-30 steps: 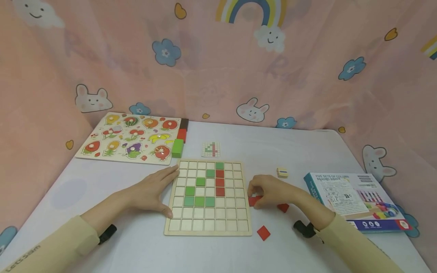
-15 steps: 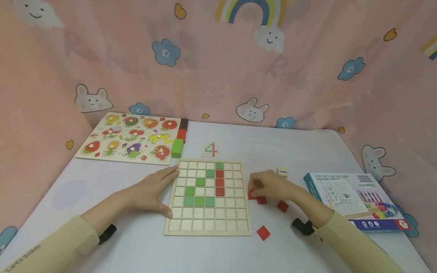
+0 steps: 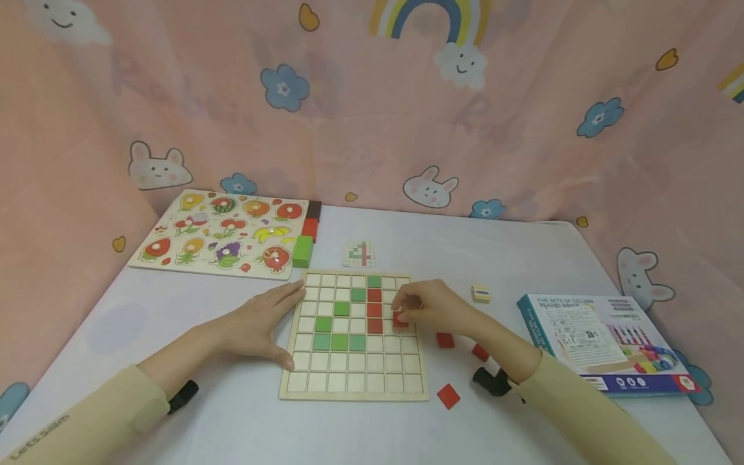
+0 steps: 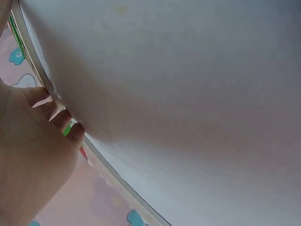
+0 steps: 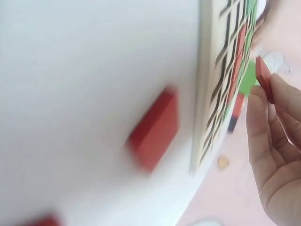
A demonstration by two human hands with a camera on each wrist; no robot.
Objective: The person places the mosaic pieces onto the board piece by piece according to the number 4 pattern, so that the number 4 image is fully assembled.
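Observation:
A wooden grid board (image 3: 354,396) lies on the white table, with several green tiles (image 3: 339,343) and a column of three red tiles (image 3: 374,310) in its cells. My left hand (image 3: 252,326) rests against the board's left edge, fingers stretched out and thumb spread; the left wrist view shows its fingertips along a straight pale edge. Over the right side of the board, my right hand (image 3: 438,309) pinches a red square tile (image 5: 264,80) between thumb and fingers. Three loose red tiles lie right of the board, the closest one (image 3: 445,340) near its edge.
A small card (image 3: 360,254) with a coloured grid pattern lies behind the board. Back left is a fruit puzzle board (image 3: 244,236), with black, red and green blocks (image 3: 302,252) along its right edge. An eraser-like block (image 3: 480,294) and a flat box (image 3: 607,342) are at right.
My right hand has picked up a red tile from beside the board and carried it left, over the board's right columns. The left hand has stayed in place.

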